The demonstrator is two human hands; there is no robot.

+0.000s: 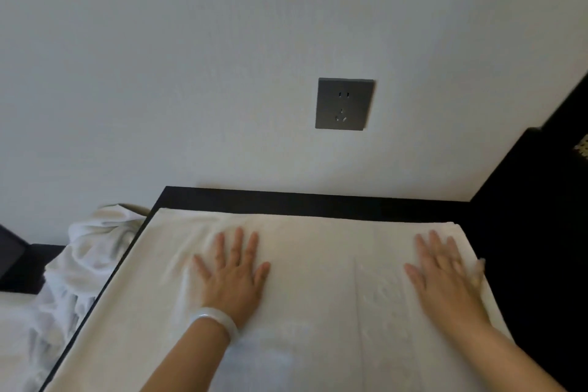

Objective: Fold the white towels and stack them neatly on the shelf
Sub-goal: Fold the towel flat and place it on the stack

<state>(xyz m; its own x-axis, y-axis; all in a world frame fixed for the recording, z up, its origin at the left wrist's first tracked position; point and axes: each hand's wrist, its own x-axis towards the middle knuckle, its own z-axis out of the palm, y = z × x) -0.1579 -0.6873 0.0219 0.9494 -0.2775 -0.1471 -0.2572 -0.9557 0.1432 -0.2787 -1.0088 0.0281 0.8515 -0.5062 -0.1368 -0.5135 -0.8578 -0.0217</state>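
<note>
A white towel [318,264] lies spread flat over a black shelf top [318,202] against the wall. My left hand [234,274], with a pale bangle on its wrist, presses flat on the towel's left part, fingers spread. My right hand [445,277] presses flat on the towel's right part, near its right edge. Faint wrinkles show in the cloth left of my left hand. A woven band runs down the towel between my hands.
A crumpled heap of white towels [86,251] lies to the left of the shelf, lower down. A grey wall socket [344,104] sits above the shelf. Dark furniture [541,216] rises on the right. A dark object [12,254] stands at the far left.
</note>
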